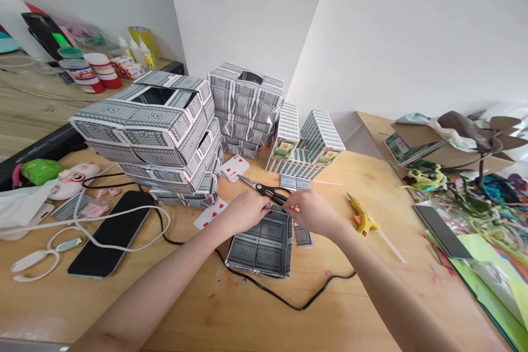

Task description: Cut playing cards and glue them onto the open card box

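Fingers of the left hand [244, 210] are seen curled shut on the far left corner of the card box [262, 245], while those of the right hand [312, 212] are pinched closed on its far right corner. From the fingers the box is spread toward six o'clock, flat on the wooden table [322, 308], its long axis set roughly from twelve to six; both hands are equally near.

At nine o'clock a phone [110, 234] and white cable [94, 231] are laid, with a stacked card tower [160, 132] at ten. Scissors [266, 191] are found just beyond the fingertips at twelve. A black cord [289, 300] is curved along the box's near edge. At three o'clock a yellow glue gun [363, 219] is placed, with open tabletop between. Bare wood is left toward six.
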Motion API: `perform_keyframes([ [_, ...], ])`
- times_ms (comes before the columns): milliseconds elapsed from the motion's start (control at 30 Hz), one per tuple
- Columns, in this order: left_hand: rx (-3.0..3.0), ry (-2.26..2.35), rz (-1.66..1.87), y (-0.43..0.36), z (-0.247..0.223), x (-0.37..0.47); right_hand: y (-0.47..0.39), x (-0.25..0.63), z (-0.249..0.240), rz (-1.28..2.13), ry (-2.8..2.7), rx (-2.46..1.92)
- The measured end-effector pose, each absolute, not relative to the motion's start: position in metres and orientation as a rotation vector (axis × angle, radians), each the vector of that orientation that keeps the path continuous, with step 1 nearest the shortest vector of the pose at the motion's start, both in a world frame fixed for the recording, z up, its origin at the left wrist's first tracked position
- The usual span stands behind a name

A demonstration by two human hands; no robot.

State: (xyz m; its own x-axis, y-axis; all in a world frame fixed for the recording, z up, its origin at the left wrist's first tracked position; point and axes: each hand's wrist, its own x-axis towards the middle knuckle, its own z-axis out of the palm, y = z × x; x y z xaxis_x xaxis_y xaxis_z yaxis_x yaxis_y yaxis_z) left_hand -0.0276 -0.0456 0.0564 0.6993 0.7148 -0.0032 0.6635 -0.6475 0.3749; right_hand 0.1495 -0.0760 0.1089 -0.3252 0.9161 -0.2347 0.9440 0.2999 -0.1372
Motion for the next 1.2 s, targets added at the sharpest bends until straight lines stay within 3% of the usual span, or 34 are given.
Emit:
perform_keyframes([
  [367, 2.507, 1.113, 0.186, -0.044, 0.055, -0.027, -0.077, 0.145, 0.094, -0.365, 2.653, 1.717],
  [800, 2.495, 1.078, 0.212, -0.044, 0.056, -0.027, -0.08, 0.131, 0.095, -0.049, 2.507, 1.564],
  [1200, 2.568, 1.069, 0.204, -0.046, 0.055, -0.027, -0.076, 0.131, 0.1, -0.14, 2.452, 1.505],
])
